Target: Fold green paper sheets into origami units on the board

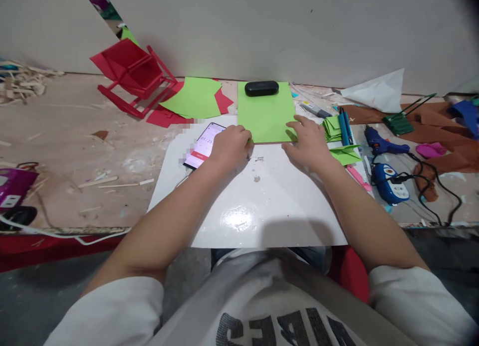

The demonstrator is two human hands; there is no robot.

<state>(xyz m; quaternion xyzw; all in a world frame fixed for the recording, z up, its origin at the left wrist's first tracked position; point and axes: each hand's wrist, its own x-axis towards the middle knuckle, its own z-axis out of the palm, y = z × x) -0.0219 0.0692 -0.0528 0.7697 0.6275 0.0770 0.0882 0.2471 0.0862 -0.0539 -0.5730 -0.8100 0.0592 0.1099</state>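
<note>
A light-green sheet (269,116) lies on the white board (258,206), with a black oblong case (261,88) on its far end. My left hand (232,146) is at the sheet's near left corner, its fingers curled together. What they pinch, if anything, is hidden. My right hand (309,141) is at the near right corner with fingers apart, the fingertips at the sheet's edge and nothing held. Just left of my left hand is a phone (200,146) with a timer on its screen. Small dark bits (256,159) lie between my hands.
At the left stands a red miniature rocking chair (130,74) near green paper (196,96). Folded green pieces (332,128), a marker (313,109), a blue glue gun (385,142) and a blue power adapter (391,185) with black cords lie at the right. A wall rises behind.
</note>
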